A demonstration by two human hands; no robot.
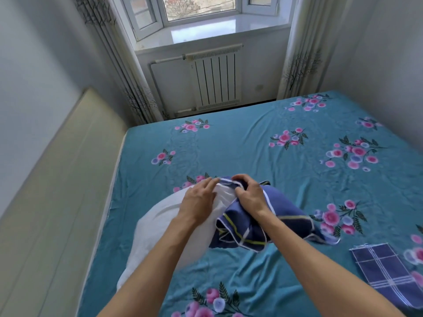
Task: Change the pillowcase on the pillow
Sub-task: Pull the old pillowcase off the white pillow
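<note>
- White pillow (164,227) lies bare on the bed (251,156), its far corner meeting the bunched navy pillowcase (247,227).
- Right hand (248,191) grips that pillowcase; left hand (199,195) presses the pillow, fingers straight.
- Judging by this, one case is mostly off or barely on; a folded plaid pillowcase (386,271) waits.

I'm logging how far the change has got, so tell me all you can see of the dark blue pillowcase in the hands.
The dark blue pillowcase looks like soft cloth with white and yellow lines. It lies bunched on the teal bedsheet against the white pillow. The right hand grips its edge; the left hand rests alongside on the pillow.
</note>
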